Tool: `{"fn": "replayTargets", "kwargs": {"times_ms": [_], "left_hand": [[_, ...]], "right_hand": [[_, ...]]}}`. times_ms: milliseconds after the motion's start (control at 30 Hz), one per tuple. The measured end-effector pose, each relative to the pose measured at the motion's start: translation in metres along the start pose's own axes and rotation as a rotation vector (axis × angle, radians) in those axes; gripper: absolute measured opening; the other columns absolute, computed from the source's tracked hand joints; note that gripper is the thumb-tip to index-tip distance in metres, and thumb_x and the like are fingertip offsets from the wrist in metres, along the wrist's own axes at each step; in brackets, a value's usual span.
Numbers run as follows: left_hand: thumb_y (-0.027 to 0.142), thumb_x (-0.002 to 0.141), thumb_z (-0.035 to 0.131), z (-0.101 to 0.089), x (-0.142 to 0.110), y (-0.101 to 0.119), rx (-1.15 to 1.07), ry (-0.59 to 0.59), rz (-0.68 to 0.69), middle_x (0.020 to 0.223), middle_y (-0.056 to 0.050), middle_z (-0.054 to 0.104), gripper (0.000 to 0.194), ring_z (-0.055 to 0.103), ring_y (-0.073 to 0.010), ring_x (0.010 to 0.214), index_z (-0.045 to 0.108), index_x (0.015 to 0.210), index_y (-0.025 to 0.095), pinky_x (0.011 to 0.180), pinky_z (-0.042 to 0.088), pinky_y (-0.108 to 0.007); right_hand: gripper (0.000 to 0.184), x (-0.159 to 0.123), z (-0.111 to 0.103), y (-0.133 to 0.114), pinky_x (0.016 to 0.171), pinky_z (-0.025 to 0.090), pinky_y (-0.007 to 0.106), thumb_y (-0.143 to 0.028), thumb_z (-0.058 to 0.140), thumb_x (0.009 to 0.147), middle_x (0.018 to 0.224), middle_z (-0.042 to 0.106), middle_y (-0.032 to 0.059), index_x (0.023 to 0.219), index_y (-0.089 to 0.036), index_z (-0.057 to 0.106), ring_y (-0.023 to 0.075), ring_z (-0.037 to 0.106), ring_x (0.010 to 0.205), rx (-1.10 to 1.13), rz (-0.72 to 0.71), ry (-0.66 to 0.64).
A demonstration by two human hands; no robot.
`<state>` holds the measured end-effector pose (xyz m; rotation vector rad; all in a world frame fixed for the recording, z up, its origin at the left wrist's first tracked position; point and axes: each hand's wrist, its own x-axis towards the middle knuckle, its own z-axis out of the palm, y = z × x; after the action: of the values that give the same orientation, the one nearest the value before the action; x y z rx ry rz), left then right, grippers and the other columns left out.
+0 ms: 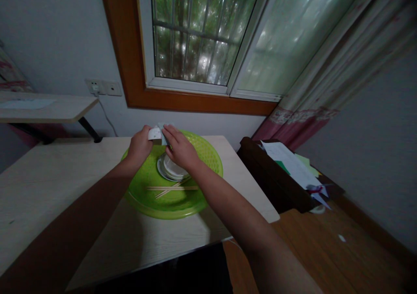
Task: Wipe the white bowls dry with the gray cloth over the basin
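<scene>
My left hand [140,144] is closed on a small white dish-like piece [154,133] with a faint pattern; its exact kind cannot be made out. Against its right side, my right hand [180,148] presses a pale blue-grey cloth [163,139], fingers together. Both hands are above the far part of a round, bright green plastic tray [169,213] with a perforated right side. Below my right hand, a white bowl [174,168] sits on a stack of white dishes, partly covered by the hand. Pale chopsticks [176,188] lie crossed on the tray in front of the dishes.
The tray rests on a light wooden table [94,237]. At the left stands a raised shelf [48,109] on dark legs, near a wall socket [102,87]. A dark brown piece of furniture [260,172] with papers [289,163] is beyond the table's right edge. A window is ahead.
</scene>
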<state>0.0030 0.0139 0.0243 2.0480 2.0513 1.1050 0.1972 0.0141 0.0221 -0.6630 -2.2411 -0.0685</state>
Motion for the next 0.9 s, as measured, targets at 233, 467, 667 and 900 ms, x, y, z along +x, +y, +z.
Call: {"fn": "replayTargets", "kwargs": {"times_ms": [233, 467, 667, 900], "left_hand": [[0.014, 0.083, 0.045, 0.003, 0.0, -0.001, 0.054, -0.002, 0.01, 0.098, -0.012, 0.073, 0.031, 0.068, -0.0253, 0.089, 0.06, 0.11, 0.017, 0.079, 0.047, -0.032], [0.018, 0.088, 0.044, 0.001, 0.0, 0.0, 0.011, 0.027, 0.01, 0.1, -0.011, 0.073, 0.032, 0.067, -0.0246, 0.09, 0.061, 0.115, 0.019, 0.08, 0.048, -0.034], [0.013, 0.081, 0.043, 0.002, 0.001, -0.007, -0.066, 0.069, 0.016, 0.112, -0.013, 0.073, 0.043, 0.067, -0.0258, 0.102, 0.061, 0.12, 0.017, 0.088, 0.048, -0.034], [0.014, 0.083, 0.044, 0.001, -0.001, -0.002, -0.048, 0.04, 0.008, 0.111, -0.012, 0.074, 0.043, 0.068, -0.0258, 0.101, 0.062, 0.122, 0.018, 0.086, 0.048, -0.034]], "right_hand": [[0.059, 0.005, -0.004, -0.008, 0.13, 0.024, 0.05, -0.019, 0.055, 0.096, 0.163, 0.043, 0.0111, 0.153, -0.022, 0.043, 0.0227, 0.025, 0.158, -0.021, -0.081, -0.106], [0.051, 0.006, -0.012, -0.014, 0.131, 0.021, 0.048, -0.036, 0.044, 0.106, 0.165, 0.04, 0.0074, 0.156, -0.025, 0.041, 0.0201, 0.027, 0.158, -0.016, -0.013, -0.079], [0.048, 0.006, -0.009, -0.003, 0.128, 0.03, 0.039, -0.032, 0.035, 0.109, 0.16, 0.046, 0.0138, 0.151, -0.013, 0.047, 0.019, 0.039, 0.151, 0.011, 0.115, 0.03], [0.045, 0.001, -0.006, 0.004, 0.124, 0.038, 0.041, -0.03, 0.037, 0.108, 0.152, 0.055, 0.0139, 0.149, -0.016, 0.049, 0.0206, 0.049, 0.143, 0.006, 0.201, 0.066]]}}
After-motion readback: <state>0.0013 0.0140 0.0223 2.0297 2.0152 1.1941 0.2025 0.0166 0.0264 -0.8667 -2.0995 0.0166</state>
